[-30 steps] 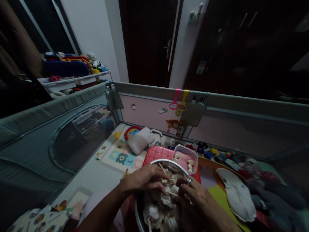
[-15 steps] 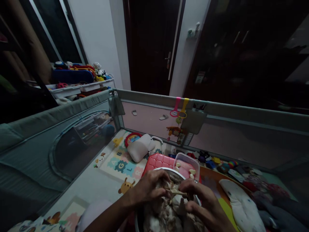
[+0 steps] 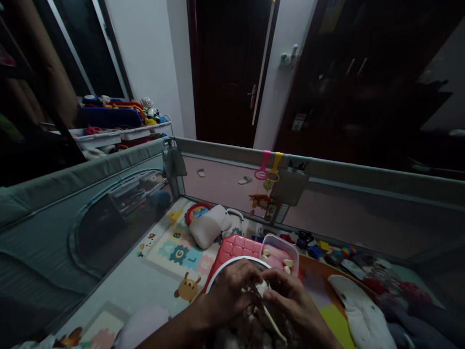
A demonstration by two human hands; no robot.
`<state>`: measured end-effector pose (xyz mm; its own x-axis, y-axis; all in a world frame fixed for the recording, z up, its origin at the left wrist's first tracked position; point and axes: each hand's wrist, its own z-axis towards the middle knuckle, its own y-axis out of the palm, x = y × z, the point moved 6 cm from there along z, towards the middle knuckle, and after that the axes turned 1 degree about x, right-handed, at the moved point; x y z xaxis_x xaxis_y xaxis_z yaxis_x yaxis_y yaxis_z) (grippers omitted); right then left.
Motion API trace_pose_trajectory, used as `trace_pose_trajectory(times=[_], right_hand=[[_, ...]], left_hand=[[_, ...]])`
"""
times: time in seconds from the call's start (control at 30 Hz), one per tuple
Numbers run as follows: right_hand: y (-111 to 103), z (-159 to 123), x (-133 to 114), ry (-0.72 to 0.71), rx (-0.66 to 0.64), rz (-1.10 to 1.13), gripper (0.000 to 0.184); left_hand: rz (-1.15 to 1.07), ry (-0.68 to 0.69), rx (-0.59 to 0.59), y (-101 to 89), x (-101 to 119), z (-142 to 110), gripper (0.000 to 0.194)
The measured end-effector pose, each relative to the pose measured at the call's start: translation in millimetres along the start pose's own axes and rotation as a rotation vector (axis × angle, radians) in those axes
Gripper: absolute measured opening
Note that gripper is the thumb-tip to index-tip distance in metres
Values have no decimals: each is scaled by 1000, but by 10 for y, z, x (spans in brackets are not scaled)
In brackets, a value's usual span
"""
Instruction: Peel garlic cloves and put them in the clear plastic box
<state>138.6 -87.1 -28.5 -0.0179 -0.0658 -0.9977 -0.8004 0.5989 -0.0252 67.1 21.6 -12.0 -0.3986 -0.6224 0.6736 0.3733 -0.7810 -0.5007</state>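
My left hand [image 3: 232,293] and my right hand [image 3: 288,298] meet over a metal bowl [image 3: 221,272] full of garlic bulbs and papery skins. Both hands pinch a garlic clove [image 3: 260,288] between their fingertips, and a long strip of skin [image 3: 274,322] hangs from it. Just beyond the bowl a clear plastic container [image 3: 279,249] holding a few peeled cloves stands on a red stool [image 3: 238,247].
I sit inside a grey mesh playpen [image 3: 109,203] with an alphabet play mat [image 3: 179,252]. A white pillow-like toy [image 3: 207,225], a white cushion [image 3: 359,303] and several small toys [image 3: 327,247] lie around. Dark doors stand beyond the rail.
The view has tilted and shifted slightly. My hands have drawn closer together over the bowl, and a strip of garlic skin now hangs down from the clove.
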Motion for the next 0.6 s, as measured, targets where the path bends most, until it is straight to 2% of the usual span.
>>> trace_pose_trajectory(times=[0.1,0.2,0.27,0.37,0.5,0.6], right_hand=[[-51,22,0,17,23,-1,32],[-82,39,16,28,42,-24,34],[-86,45,41,34,47,-33,36],[-67,44,84,41,40,-5,35],[-39,36,86,10,54,-47,26],[7,37,57,-32,12,-109,24]], left_hand=[[-65,12,-66,-32,30,31,22],[-38,68,-29,-81,77,43,16],[25,111,23,-97,115,38,13],[166,184,76,-88,188,19,23],[351,245,66,-36,234,-3,31],[393,261,76,0,212,-25,29]])
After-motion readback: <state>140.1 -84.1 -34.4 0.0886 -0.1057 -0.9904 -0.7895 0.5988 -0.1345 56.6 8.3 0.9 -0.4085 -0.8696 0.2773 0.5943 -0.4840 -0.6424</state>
